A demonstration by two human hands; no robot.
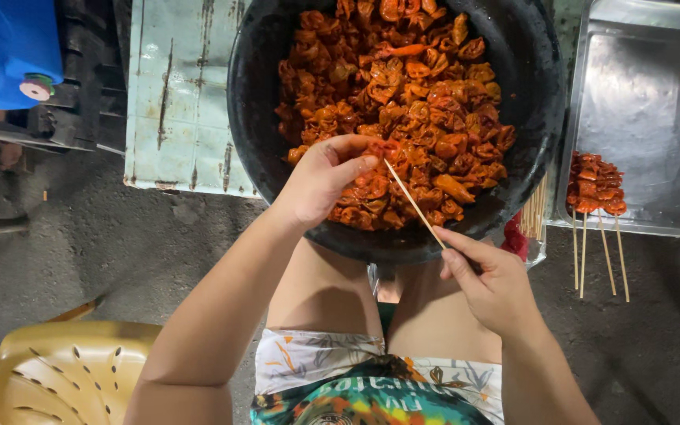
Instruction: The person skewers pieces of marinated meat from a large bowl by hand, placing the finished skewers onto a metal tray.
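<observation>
A big black bowl (529, 94) sits in front of my knees, heaped with orange-red marinated meat pieces (403, 94). My left hand (320, 181) reaches over the bowl's near side and pinches one meat piece (379, 148) between thumb and fingers. My right hand (489, 283) is below the bowl's rim and holds a thin bamboo skewer (412, 203) by its lower end. The skewer slants up to the left, its tip touching the pinched piece.
A metal tray (647, 102) at the right holds several filled skewers (596, 189), their sticks overhanging its near edge. Bare skewers (535, 211) stand between bowl and tray. A worn white tabletop (179, 94) lies under the bowl. A yellow plastic chair (64, 370) is lower left, a blue container (5, 47) upper left.
</observation>
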